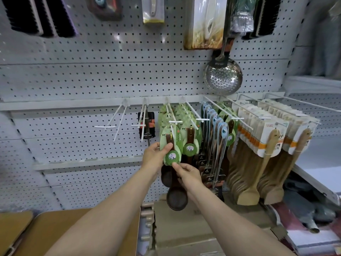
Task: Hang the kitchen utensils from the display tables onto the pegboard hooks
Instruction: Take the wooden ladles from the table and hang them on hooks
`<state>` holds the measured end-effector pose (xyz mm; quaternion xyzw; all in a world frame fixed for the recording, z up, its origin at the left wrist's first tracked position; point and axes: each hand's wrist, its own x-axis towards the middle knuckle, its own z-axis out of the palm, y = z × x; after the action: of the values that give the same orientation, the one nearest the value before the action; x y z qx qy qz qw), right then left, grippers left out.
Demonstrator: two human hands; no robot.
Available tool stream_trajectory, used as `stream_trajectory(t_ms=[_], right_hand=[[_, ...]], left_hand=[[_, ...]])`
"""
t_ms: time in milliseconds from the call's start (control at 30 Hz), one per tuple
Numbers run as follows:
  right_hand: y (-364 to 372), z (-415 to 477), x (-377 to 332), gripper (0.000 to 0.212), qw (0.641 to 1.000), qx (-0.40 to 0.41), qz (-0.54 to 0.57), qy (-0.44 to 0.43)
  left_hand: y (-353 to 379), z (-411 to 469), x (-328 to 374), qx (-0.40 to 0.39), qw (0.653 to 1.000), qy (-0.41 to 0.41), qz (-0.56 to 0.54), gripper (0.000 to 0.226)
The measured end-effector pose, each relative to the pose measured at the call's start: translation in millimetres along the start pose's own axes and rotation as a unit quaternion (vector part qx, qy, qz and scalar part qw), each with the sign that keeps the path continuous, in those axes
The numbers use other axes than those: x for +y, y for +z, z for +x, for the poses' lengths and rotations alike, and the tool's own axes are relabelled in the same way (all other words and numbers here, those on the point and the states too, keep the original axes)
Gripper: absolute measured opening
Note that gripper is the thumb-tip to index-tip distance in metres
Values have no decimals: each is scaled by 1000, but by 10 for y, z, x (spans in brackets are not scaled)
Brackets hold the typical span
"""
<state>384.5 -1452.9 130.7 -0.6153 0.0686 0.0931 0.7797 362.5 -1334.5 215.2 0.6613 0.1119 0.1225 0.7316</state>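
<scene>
A dark wooden spoon [176,198] with a green leaf-shaped card hangs in front of the grey pegboard [92,80]. My left hand [154,157] pinches the card's left edge near the handle. My right hand [188,175] pinches the round green tag at the card's lower end. The card's top sits at the tip of a white hook [172,119] that carries several more green-carded spoons [190,145]. Whether the card's hole is over the hook tip cannot be told.
Two bare white hooks [118,119] stick out to the left. To the right hang blue-handled utensils [214,141], wooden spatulas [267,159] and a steel skimmer [223,76]. Cardboard boxes [184,228] and a brown table [60,230] lie below.
</scene>
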Motion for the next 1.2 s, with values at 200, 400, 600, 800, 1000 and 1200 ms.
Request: stream_trajectory(t_ms=[200, 400, 600, 800, 1000, 1200], right_hand=[[23, 49, -9, 33, 1000, 9, -15, 3], [-13, -31, -81, 39, 995, 28, -95, 13], [-101, -383, -362, 46, 980, 51, -193, -13], [-26, -860, -756, 52, 917, 6, -379, -121], [344, -1356, -1032, 55, 683, -64, -646, -334], [889, -1688, -1101, 60, 573, -91, -700, -416]], left_hand=[[-3, 45, 19, -7, 1000, -9, 7, 15], [-14, -27, 25, 3, 999, -5, 49, 22], [-179, -349, 114, 78, 992, 11, 99, 49], [-527, -864, 341, 121, 967, 68, 214, 48], [-1022, -1239, 531, 129, 891, 125, 418, 57], [-1615, -1360, 719, 140, 820, 140, 537, 61]])
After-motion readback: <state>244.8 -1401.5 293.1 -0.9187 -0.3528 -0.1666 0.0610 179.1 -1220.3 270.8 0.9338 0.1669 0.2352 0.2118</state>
